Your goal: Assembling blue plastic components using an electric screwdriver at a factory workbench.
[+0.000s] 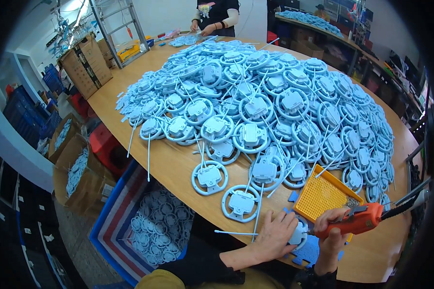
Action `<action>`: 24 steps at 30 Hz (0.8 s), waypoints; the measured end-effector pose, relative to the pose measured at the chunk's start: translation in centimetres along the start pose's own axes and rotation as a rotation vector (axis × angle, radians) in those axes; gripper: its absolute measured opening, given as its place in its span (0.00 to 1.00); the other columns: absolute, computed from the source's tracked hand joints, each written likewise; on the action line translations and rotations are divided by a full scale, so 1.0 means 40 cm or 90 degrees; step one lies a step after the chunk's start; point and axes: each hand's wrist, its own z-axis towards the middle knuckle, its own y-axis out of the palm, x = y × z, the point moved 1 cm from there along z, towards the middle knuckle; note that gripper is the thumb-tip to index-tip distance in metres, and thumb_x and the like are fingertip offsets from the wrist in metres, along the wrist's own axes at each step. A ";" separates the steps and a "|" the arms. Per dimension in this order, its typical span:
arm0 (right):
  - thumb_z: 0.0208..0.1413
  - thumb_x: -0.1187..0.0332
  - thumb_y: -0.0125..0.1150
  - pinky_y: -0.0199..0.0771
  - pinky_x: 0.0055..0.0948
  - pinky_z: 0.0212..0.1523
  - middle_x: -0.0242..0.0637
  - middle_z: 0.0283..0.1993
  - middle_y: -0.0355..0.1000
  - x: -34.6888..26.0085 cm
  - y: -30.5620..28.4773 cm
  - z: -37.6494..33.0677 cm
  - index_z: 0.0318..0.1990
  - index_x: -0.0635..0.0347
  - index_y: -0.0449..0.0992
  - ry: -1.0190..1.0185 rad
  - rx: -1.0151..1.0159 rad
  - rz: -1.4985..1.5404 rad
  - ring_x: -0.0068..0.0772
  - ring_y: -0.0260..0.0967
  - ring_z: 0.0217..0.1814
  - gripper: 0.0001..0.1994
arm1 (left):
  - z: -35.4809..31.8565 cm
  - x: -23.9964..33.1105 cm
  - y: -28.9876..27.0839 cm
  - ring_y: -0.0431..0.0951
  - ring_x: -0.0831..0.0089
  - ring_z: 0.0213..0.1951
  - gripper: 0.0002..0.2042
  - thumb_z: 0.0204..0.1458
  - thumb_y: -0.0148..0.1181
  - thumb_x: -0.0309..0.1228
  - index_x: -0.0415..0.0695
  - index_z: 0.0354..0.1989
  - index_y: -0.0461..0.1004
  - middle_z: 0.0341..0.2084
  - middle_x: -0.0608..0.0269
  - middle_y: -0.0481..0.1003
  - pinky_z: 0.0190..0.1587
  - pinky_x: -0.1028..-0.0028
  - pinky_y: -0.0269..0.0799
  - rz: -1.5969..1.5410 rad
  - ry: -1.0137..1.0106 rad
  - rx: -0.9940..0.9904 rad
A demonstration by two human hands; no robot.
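Observation:
My left hand (273,236) presses down on a light blue ring-shaped plastic part (299,234) at the near edge of the wooden table (171,166). My right hand (333,230) grips an orange electric screwdriver (359,219) whose tip points left at that part. The part lies on a blue foam mat (309,251). A yellow perforated tray (320,195) sits just behind both hands. A large heap of identical blue ring parts (270,106) with thin white stems covers most of the table beyond.
A blue striped bag (130,216) of the same parts sits on the floor at the left, beside open cardboard boxes (77,173). Another person (217,17) stands at the far table edge. Blue crates (31,115) line the left wall. A black cable (405,204) trails from the screwdriver.

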 end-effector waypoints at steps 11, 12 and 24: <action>0.50 0.42 0.60 0.60 0.21 0.20 0.28 0.21 0.59 -0.022 -0.017 0.051 0.38 0.57 0.64 -0.038 -0.056 0.129 0.22 0.59 0.21 0.26 | -0.046 -0.018 -0.090 0.67 0.54 0.45 0.28 0.32 0.70 0.39 0.39 0.42 0.67 0.40 0.51 0.67 0.49 0.54 0.55 -0.048 -0.028 0.047; 0.50 0.45 0.62 0.60 0.22 0.21 0.30 0.22 0.61 -0.042 -0.028 0.069 0.38 0.58 0.65 -0.065 -0.054 0.134 0.24 0.60 0.22 0.25 | -0.077 -0.024 -0.137 0.67 0.54 0.43 0.27 0.30 0.70 0.38 0.40 0.40 0.68 0.39 0.51 0.68 0.48 0.56 0.57 -0.066 -0.027 0.077; 0.52 0.57 0.65 0.67 0.27 0.31 0.32 0.24 0.67 0.113 -0.085 0.221 0.39 0.59 0.68 -0.124 0.095 0.013 0.24 0.65 0.26 0.17 | -0.202 -0.156 -0.252 0.62 0.54 0.55 0.35 0.34 0.69 0.32 0.38 0.55 0.63 0.51 0.49 0.63 0.57 0.51 0.50 0.147 -0.165 0.102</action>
